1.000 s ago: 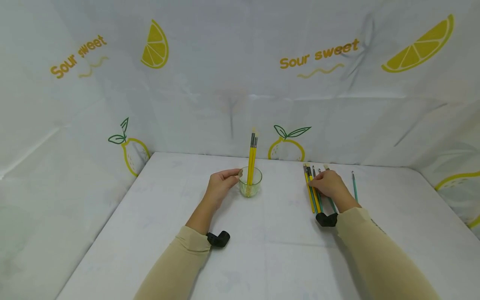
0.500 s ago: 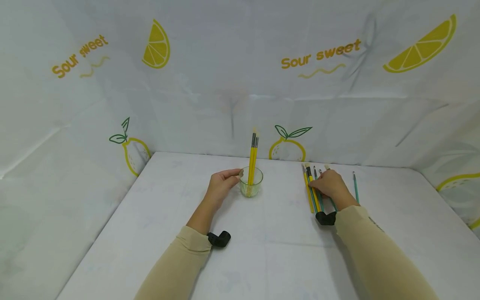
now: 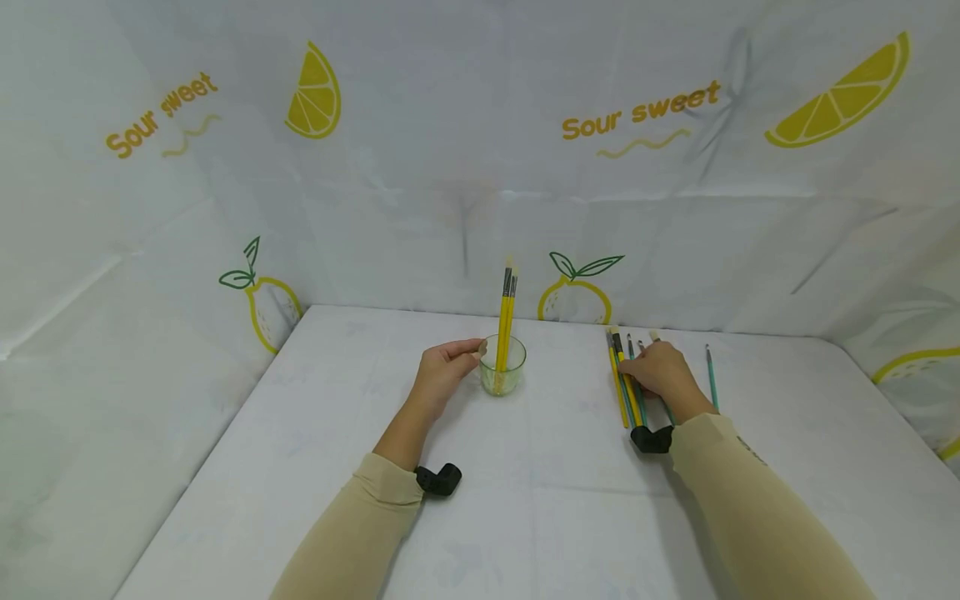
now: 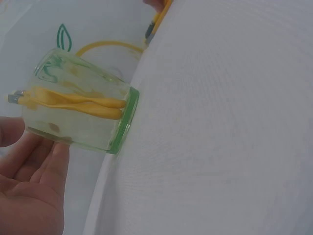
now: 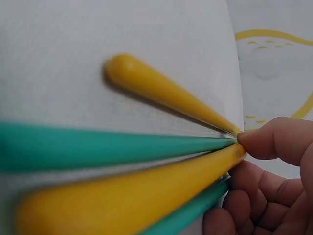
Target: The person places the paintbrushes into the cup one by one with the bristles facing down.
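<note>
My left hand holds the rim of a clear greenish glass, thumb on one side and fingers on the other. Two yellow paintbrushes lean in the glass with their bristles up. To the right, my right hand is over a row of paintbrushes on the table. In the right wrist view its thumb and forefinger pinch a yellow paintbrush. Beside that lie another yellow brush and a teal brush; a second teal handle runs underneath. The palm hides part of the row.
A single teal paintbrush lies apart, right of my right hand. White cloth covers the table, and a lemon-printed curtain rises behind its back edge. Each wrist wears a black camera mount.
</note>
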Demonstrator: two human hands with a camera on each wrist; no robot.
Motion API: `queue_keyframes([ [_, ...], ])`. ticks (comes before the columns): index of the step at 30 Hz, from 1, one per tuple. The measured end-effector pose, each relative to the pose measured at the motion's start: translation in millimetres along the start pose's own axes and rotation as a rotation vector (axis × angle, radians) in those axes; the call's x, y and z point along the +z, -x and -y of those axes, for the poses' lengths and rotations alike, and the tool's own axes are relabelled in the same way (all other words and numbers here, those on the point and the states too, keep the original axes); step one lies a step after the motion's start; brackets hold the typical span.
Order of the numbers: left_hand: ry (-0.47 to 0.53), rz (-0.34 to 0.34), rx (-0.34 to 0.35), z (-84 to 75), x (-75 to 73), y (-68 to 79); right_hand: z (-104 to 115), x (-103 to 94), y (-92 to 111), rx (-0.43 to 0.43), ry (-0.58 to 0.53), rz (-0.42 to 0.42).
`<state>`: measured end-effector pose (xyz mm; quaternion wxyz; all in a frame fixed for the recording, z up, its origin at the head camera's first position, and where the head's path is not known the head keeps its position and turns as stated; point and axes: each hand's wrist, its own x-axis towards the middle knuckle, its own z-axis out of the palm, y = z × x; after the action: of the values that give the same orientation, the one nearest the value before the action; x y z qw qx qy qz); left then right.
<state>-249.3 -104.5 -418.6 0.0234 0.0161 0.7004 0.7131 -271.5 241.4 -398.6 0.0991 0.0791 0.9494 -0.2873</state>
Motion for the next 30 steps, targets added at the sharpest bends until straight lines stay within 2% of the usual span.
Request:
queue_keyframes([
  [6,-0.006,0.031,-0.017,-0.6,-1.2,-1.0,-3,-0.1,-2,0.005,-0.061,0.003],
  [8,0.002,0.024,-0.013,3.9,-1.2,-3.1,-3,-0.1,-3,0.012,-0.074,0.005],
  [17,0.004,0.003,0.000,4.7,-1.0,-3.5,0,-4.2,2,0.035,-0.107,-0.008],
  [22,-0.001,0.003,0.018,5.9,-1.0,-4.5,6,-10.2,7,0.000,-0.145,-0.051],
  [30,0.005,0.009,-0.003,6.2,-1.8,-4.8,27,-16.3,15,-0.054,-0.284,-0.085],
])
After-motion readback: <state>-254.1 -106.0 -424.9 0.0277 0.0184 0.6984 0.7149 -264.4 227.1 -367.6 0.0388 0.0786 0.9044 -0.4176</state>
